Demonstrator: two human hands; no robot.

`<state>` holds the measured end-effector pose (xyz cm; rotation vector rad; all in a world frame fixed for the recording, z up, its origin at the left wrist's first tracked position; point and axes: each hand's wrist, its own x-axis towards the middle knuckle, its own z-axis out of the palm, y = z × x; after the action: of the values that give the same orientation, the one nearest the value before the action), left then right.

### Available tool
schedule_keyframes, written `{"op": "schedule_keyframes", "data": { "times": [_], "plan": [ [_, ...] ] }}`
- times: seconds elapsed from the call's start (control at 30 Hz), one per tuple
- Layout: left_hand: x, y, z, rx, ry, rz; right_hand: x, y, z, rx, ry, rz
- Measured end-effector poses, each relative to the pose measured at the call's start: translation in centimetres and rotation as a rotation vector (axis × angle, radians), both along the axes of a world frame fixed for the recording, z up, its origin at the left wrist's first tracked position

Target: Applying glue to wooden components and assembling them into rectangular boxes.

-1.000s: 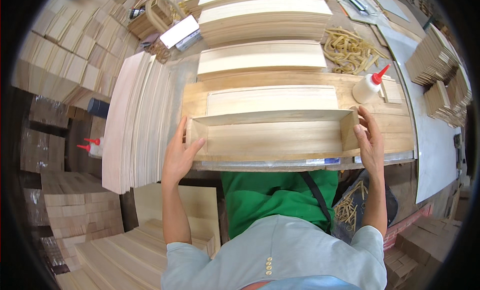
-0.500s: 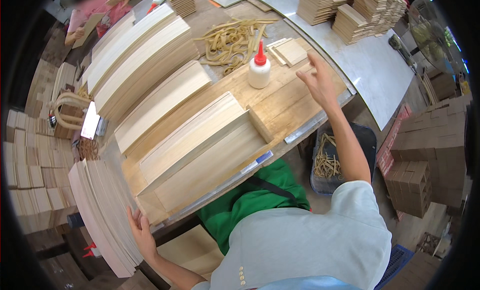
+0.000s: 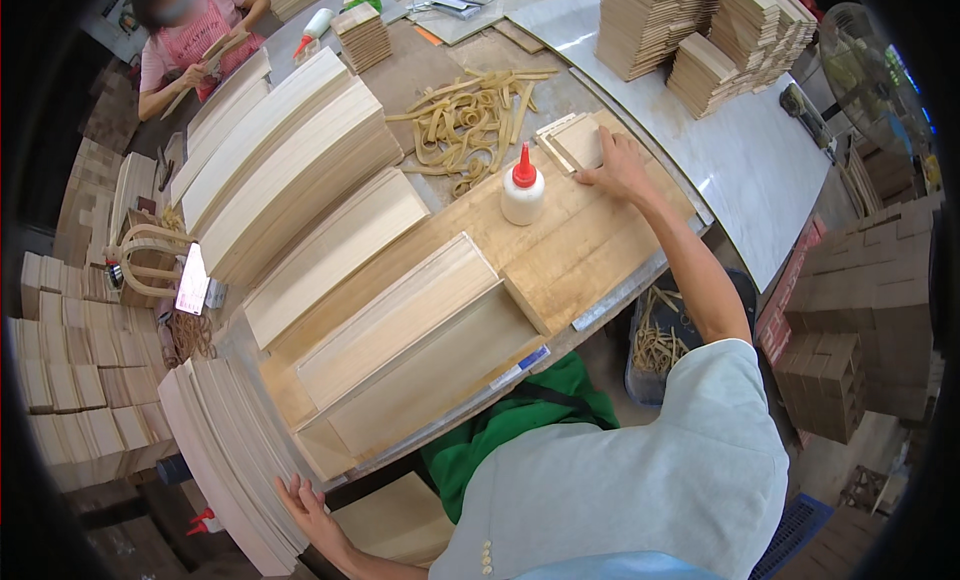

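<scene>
Right hand (image 3: 618,165) lies flat on a small stack of square wooden pieces (image 3: 575,142) at the far right of the table (image 3: 590,255); fingers are spread over the top piece, pressing down on it, not curled round it. The stack sits just beyond the glue bottle (image 3: 522,192), white with a red nozzle, which stands upright on the wooden work board, near the hand but not touching it.

Left hand (image 3: 305,505) reaches low to the left, off the table edge, fingers spread against the near end of a stack of long thin boards standing on edge (image 3: 225,440). Cannot tell whether any one board is gripped.

Between the two hands: an open-topped shallow wooden tray frame (image 3: 420,355) lies on the board, long side toward the person, with a flat panel inside it. Neither hand touches it.

Beyond the tray, several piles of long pale planks (image 3: 290,170) lie side by side. A loose heap of tan rubber bands (image 3: 470,120) lies behind the glue bottle. Stacks of small wooden blocks (image 3: 700,30) stand on a grey sheet at the far right.

Another person in a pink top (image 3: 195,40) sits at the far left end, holding wood pieces.
</scene>
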<state>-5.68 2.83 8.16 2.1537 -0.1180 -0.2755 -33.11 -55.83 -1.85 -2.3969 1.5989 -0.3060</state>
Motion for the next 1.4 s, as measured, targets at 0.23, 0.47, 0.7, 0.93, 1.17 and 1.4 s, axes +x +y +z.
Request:
{"op": "schedule_keyframes", "data": {
  "times": [0.23,0.47,0.7,0.93,1.17,1.4],
  "plan": [
    [0.6,0.7,-0.8,-0.013,-0.028,0.033,1.8,-4.6,6.0,0.017,0.017,0.063],
    [-0.4,-0.5,-0.4,-0.028,-0.087,0.054,11.6,-7.9,15.1,0.320,0.139,0.343],
    [-2.7,1.2,0.1,-0.058,-0.072,0.106,12.6,-8.1,14.7,0.214,0.072,0.459],
    [-2.2,0.5,-0.2,-0.096,-0.122,0.046,10.1,-7.8,13.6,0.273,0.003,0.385],
    [-2.1,1.0,-0.4,-0.101,-0.148,-0.006,9.0,-5.6,13.1,0.257,-0.077,0.336],
    [-0.4,0.9,0.1,-0.073,-0.108,-0.054,2.1,-2.0,7.5,0.092,-0.228,0.185]
  ]
}}
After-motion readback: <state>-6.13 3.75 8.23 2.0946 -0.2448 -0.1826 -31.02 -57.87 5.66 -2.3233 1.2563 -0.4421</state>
